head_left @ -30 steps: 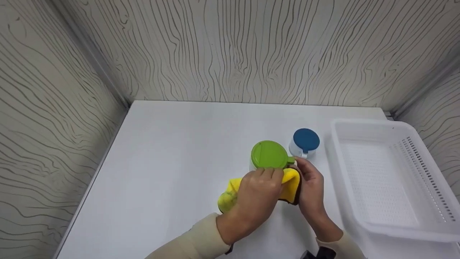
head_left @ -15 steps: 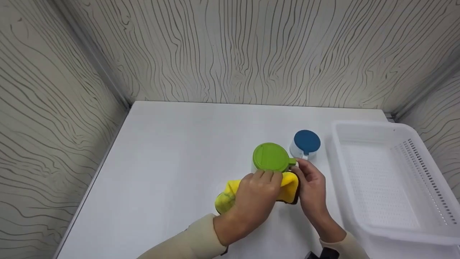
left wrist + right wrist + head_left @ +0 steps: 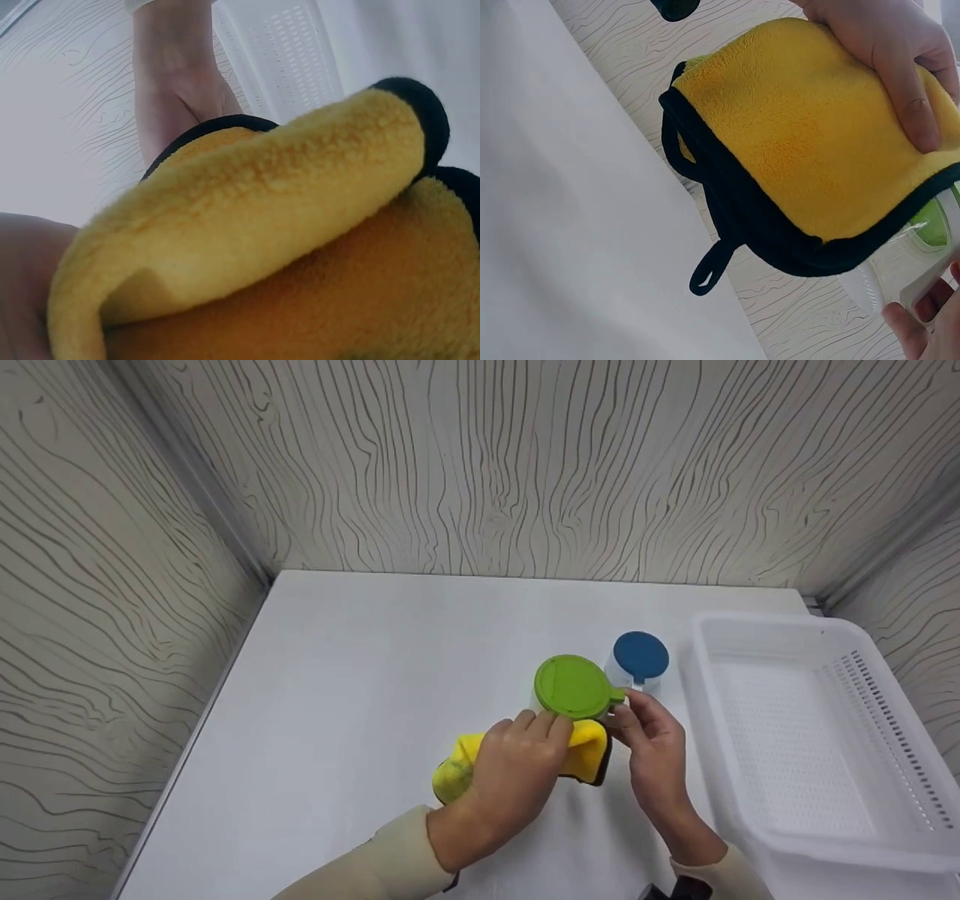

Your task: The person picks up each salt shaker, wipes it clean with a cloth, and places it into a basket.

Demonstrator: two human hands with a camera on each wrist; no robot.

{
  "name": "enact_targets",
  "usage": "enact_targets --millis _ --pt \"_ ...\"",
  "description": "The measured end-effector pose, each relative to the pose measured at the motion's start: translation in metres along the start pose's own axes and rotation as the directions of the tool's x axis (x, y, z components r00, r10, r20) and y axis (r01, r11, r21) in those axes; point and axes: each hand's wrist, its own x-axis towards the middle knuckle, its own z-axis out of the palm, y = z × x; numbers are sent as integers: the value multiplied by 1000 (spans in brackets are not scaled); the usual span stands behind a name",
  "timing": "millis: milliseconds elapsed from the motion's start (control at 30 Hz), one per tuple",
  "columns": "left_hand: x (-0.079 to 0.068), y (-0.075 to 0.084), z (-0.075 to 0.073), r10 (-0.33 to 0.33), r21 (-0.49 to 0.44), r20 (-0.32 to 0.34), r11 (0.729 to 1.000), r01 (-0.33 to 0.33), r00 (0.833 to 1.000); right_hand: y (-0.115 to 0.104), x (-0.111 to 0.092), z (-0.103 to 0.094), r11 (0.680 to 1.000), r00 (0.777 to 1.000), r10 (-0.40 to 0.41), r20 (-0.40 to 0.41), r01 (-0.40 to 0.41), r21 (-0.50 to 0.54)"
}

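A cup (image 3: 574, 687) with a round green lid stands near the middle of the table, its body see-through in the right wrist view. My right hand (image 3: 657, 750) pinches the cup's handle (image 3: 928, 279) with thumb and fingers. My left hand (image 3: 519, 765) grips a folded yellow cloth (image 3: 587, 754) with dark edging, close in front of the cup. In the right wrist view the left thumb presses on the fluffy cloth (image 3: 795, 135), and dark loops hang from its edge. The cloth fills most of the left wrist view and hides the cup there.
A smaller white cup (image 3: 640, 658) with a blue lid stands just behind and right of the green-lidded one. A white perforated basket (image 3: 720, 735) takes up the right side of the white table (image 3: 360, 697). Wood-patterned panels (image 3: 495, 472) enclose the back and sides.
My left hand has drawn the cloth leftward, opening a gap to my right hand. The green-lidded cup and my right hand have shifted slightly right.
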Motion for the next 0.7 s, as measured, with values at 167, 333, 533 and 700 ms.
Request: enact_targets --millis 167,333,533,700 --pt "-3 -6 0 -14 -6 -7 1000 14 1000 0 0 -1 1000 1000 8 8 -8 10" --pt "-5 -11 -2 -37 -18 12 999 37 999 -1 0 -3 1000 1000 14 9 -14 18" --pt "-6 -20 -3 -83 -31 5 996 83 997 -3 -1 -7 998 1000 22 -11 -22 51" --pt "-4 -27 -2 -118 -59 -16 991 117 993 -4 -2 -8 998 1000 25 -8 -25 62"
